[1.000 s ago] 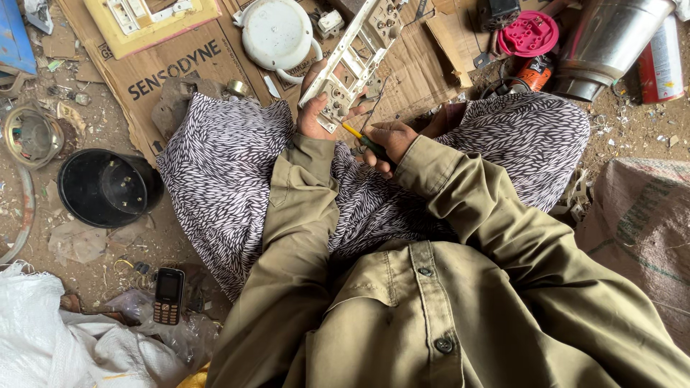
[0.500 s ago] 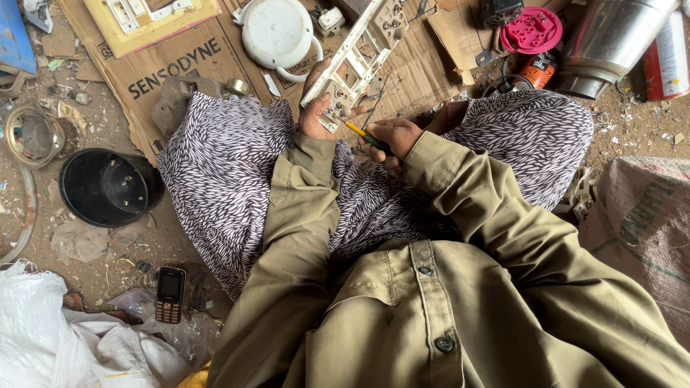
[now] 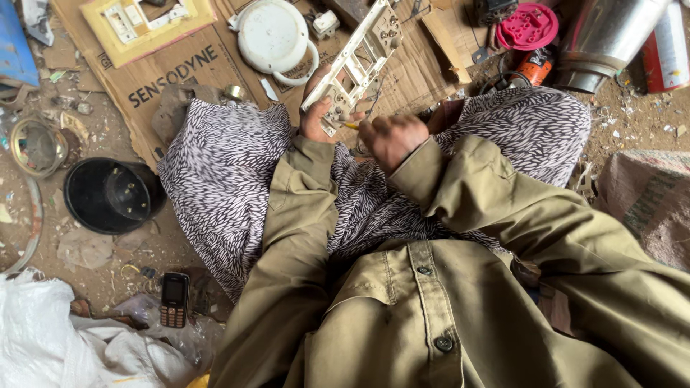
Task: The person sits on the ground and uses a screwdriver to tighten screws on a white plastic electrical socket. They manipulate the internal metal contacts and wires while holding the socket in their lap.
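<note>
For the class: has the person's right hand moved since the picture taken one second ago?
Cannot tell. The right hand stays by the lower end of the white switch frame held in the left hand, above the lap; any small shift may be camera motion.

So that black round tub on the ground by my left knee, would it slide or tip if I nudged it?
The black tub sits wide and low, so it likely slides, not tips. It looks like thin plastic: probably light. The gritty ground may drag it.

Dusty dirt floor (image 3: 86, 248), flattened cardboard (image 3: 180, 68), daylight.
</note>
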